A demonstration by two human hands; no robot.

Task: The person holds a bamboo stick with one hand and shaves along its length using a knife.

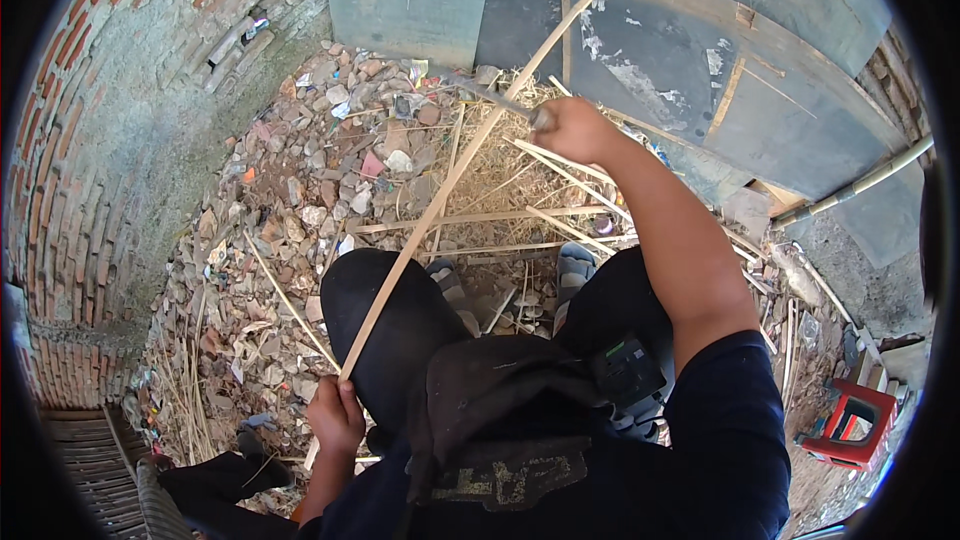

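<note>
A long, pale bamboo strip (437,202) slants from the lower left, across my left knee, up toward the far panels. My left hand (336,416) is closed around its near end, the thumb lying along the top. In my right hand (577,132) is the handle of a knife (497,99), gripped in a fist. Its blade points left and crosses the strip at the upper part, seemingly touching it. Shavings (500,175) lie heaped on the ground below the blade, near several loose strips (485,217).
Stony rubble (300,200) covers the ground. A worn brick wall (120,160) rises at left, and grey-blue panels (640,60) stand at the far side. A red plastic stool (850,425) is at lower right. Another person's dark-trousered leg (215,480) reaches in at lower left.
</note>
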